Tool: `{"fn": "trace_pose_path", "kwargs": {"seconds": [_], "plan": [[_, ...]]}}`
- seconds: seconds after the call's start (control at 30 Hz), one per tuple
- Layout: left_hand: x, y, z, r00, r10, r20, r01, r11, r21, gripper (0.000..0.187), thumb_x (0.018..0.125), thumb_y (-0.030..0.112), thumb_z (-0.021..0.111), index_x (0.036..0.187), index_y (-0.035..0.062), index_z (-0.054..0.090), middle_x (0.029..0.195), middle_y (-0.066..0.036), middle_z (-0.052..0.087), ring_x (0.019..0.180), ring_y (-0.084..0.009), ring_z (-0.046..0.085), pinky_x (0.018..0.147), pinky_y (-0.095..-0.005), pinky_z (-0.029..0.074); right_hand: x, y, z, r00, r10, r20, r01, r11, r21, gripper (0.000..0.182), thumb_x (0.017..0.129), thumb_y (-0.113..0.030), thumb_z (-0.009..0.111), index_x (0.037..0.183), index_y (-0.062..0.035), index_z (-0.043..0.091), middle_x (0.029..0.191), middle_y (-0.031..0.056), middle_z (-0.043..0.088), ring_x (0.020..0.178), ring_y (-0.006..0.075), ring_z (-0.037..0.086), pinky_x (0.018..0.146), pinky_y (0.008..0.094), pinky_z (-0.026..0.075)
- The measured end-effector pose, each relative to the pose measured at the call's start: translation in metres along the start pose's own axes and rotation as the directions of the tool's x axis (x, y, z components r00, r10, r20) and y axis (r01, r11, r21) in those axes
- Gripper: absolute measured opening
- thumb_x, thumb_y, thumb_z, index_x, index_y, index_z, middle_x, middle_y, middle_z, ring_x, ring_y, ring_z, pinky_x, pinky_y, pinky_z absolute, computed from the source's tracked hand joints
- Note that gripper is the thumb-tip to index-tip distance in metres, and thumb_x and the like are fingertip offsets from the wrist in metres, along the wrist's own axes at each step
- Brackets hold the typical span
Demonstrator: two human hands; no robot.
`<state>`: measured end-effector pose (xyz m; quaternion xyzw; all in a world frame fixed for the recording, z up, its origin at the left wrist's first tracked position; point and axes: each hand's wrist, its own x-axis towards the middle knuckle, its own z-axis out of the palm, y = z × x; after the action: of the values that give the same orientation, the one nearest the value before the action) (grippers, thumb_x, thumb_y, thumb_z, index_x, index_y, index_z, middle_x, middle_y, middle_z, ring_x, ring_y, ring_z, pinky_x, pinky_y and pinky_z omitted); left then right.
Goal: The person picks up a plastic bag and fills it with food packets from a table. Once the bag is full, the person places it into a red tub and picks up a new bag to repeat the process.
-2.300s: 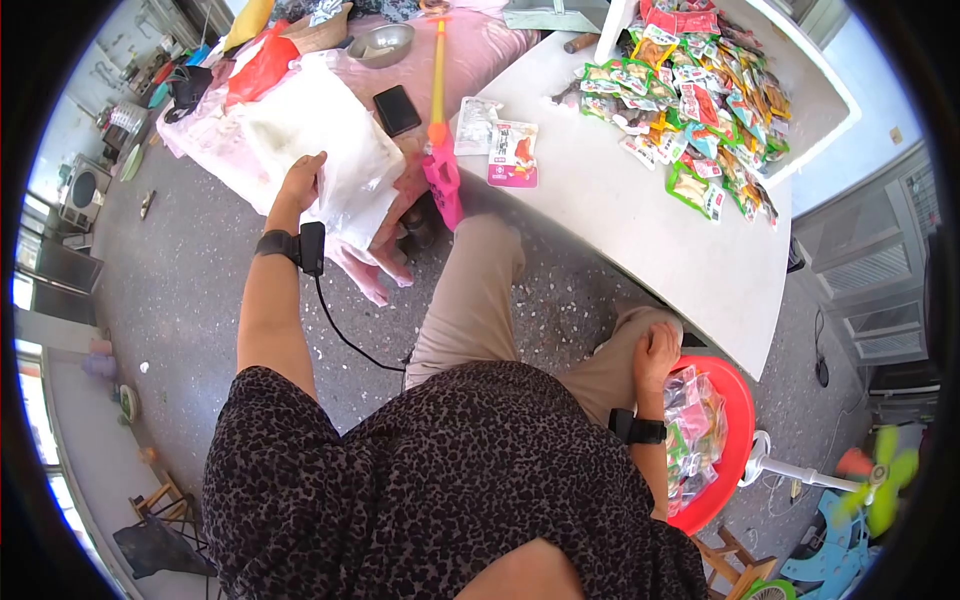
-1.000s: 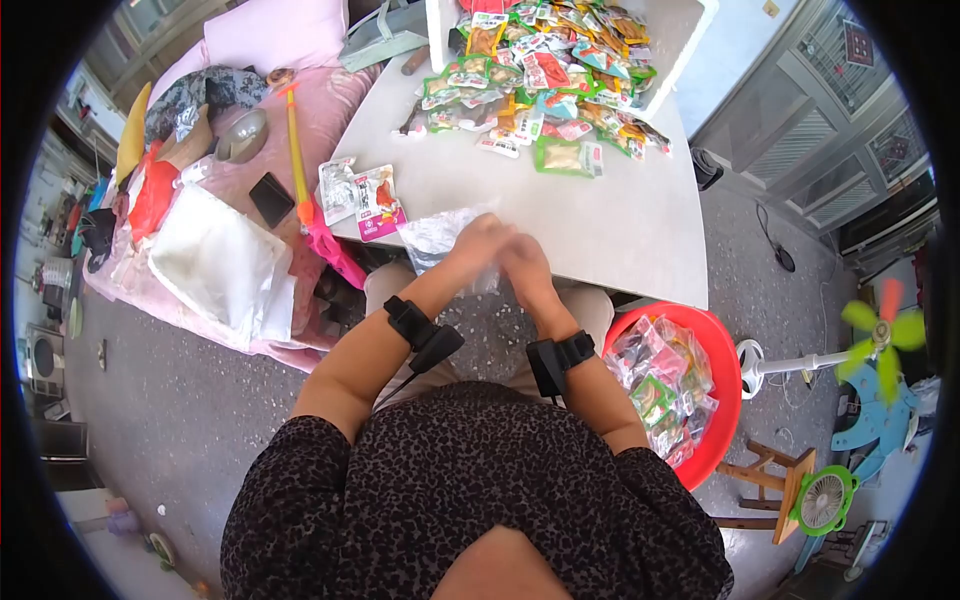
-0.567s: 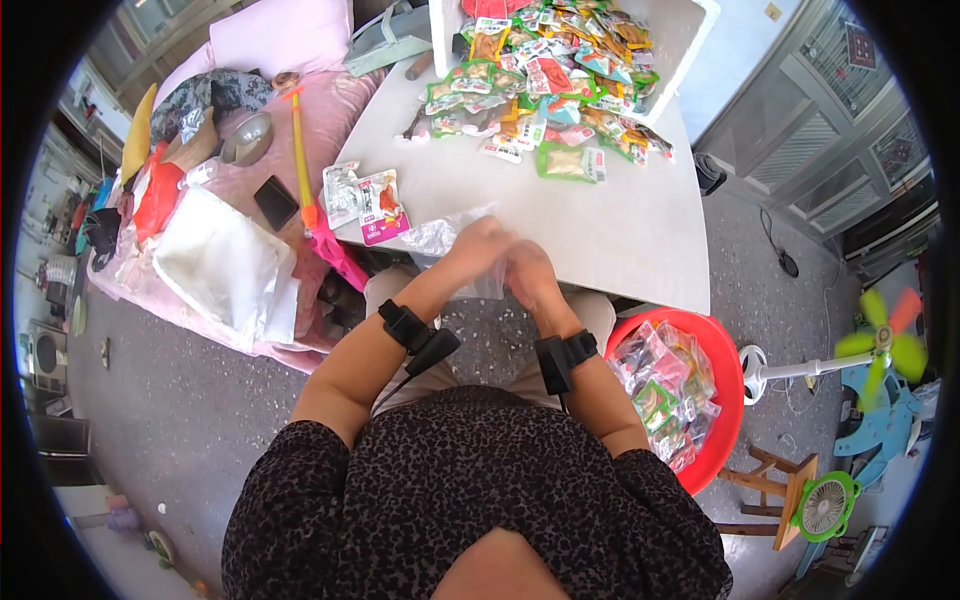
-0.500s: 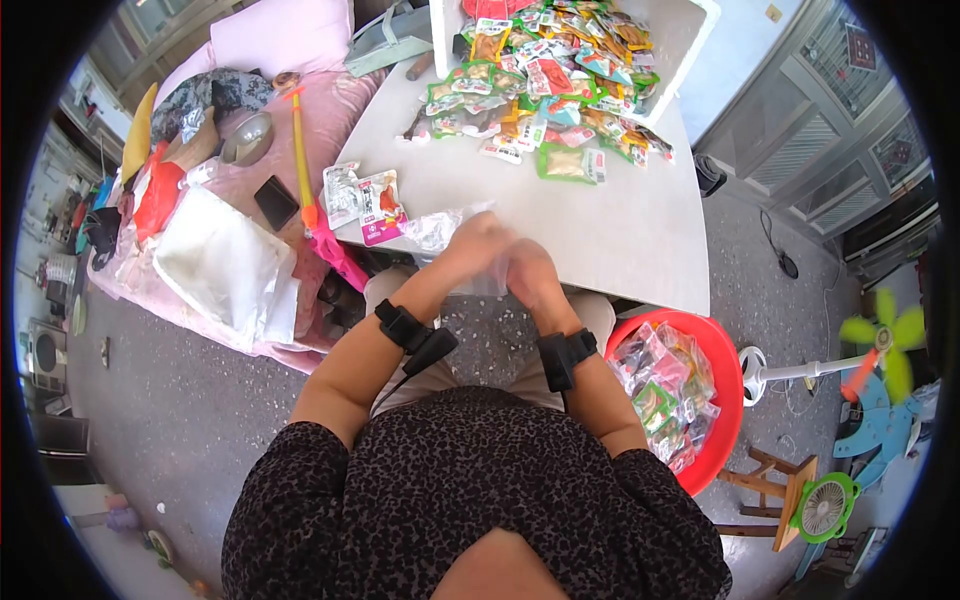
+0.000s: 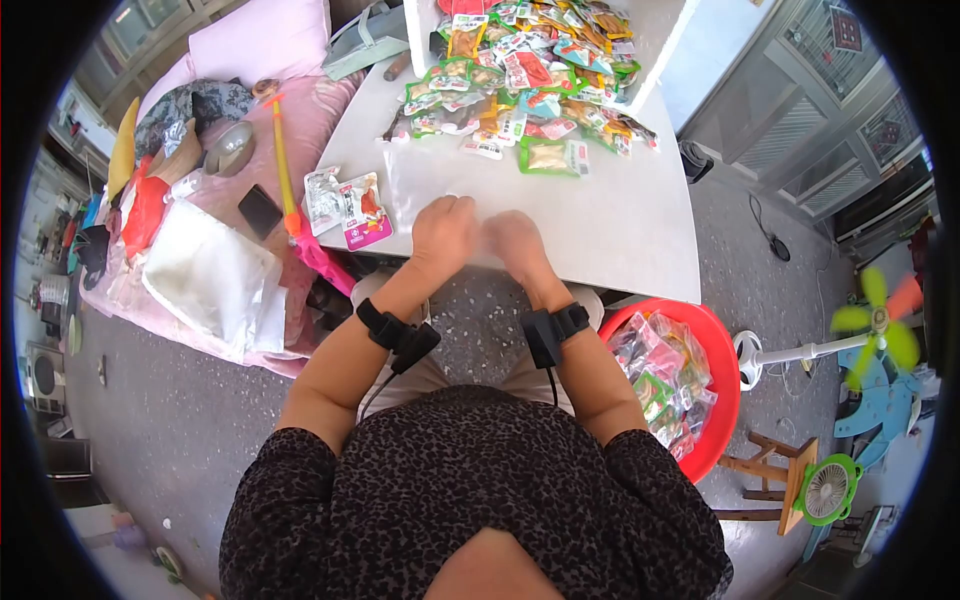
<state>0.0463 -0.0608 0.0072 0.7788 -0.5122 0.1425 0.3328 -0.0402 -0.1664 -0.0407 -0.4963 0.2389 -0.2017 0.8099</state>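
Note:
My left hand (image 5: 443, 237) is closed at the table's near edge, its fingers curled around part of a clear plastic bag (image 5: 402, 185) that spreads over the tabletop beyond it. My right hand (image 5: 516, 243) is a little to its right, blurred, with the fingers curled in; what they hold, if anything, is hidden. Left of the hands lie two food pouches, a silver one (image 5: 322, 200) and a white-and-pink one (image 5: 365, 212). Farther back on the table is a heap of colourful snack packets (image 5: 520, 75), with a green-edged packet (image 5: 553, 157) at its front.
A white box (image 5: 665, 60) stands behind the heap on the pale table (image 5: 620, 230). To my right on the floor is a red tub (image 5: 722, 400) of packets, near a white-stemmed fan (image 5: 810, 352) and a wooden stool (image 5: 795, 485). A pink-covered bed (image 5: 300, 130) adjoins the left side.
My hands have drawn apart slightly, the left one turning upright. The clear plastic bag, earlier crumpled by the left hand and hanging between both, now spreads flatter beyond the left hand.

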Motion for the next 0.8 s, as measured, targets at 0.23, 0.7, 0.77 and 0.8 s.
{"fn": "trace_pose_path", "kwargs": {"seconds": [0.23,0.7,0.77,0.8], "plan": [[-0.005,-0.046,0.055,0.974,-0.099,0.202,0.062,0.981,0.184,0.005,0.065,0.009,0.049,0.068,0.0049,0.048,0.065,-0.012,0.051,0.062,-0.0301,0.052,0.055,-0.0407,0.042,0.080,-0.034,-0.072,0.806,-0.591,0.026,0.370,0.469,-0.802,0.012,0.072,-0.009,0.050,0.082,-0.0028,0.053,0.074,0.0097,0.055,0.071,0.0228,0.054,0.064,0.0281,0.042],[-0.020,-0.058,0.068,0.993,-0.081,0.086,0.078,0.996,0.031,0.006,0.066,0.010,0.049,0.063,0.0059,0.046,0.064,-0.011,0.051,0.065,-0.0294,0.051,0.059,-0.0400,0.041,0.172,-0.065,-0.158,0.843,-0.507,-0.177,-0.046,0.260,-0.964,0.051,0.068,-0.025,0.056,0.108,0.0011,0.039,0.095,0.0222,0.053,0.087,0.0323,0.053,0.074,0.0363,0.042],[-0.020,-0.058,0.068,0.993,-0.080,0.086,0.077,0.997,0.030,0.005,0.066,0.010,0.049,0.063,0.0059,0.046,0.064,-0.011,0.051,0.065,-0.0292,0.051,0.059,-0.0399,0.041,0.176,-0.069,-0.153,0.914,-0.384,-0.131,-0.081,0.144,-0.986,0.055,0.060,-0.021,0.061,0.107,-0.0008,0.039,0.098,0.0201,0.053,0.090,0.0314,0.052,0.076,0.0362,0.042],[-0.021,-0.060,0.068,0.994,-0.069,0.085,0.068,0.998,0.014,0.005,0.066,0.010,0.049,0.065,0.0057,0.047,0.064,-0.011,0.051,0.064,-0.0297,0.050,0.058,-0.0405,0.041,0.176,-0.068,-0.151,0.932,-0.342,-0.122,-0.082,0.130,-0.988,0.055,0.061,-0.021,0.060,0.107,-0.0013,0.039,0.097,0.0195,0.053,0.090,0.0313,0.052,0.076,0.0363,0.042]]}}
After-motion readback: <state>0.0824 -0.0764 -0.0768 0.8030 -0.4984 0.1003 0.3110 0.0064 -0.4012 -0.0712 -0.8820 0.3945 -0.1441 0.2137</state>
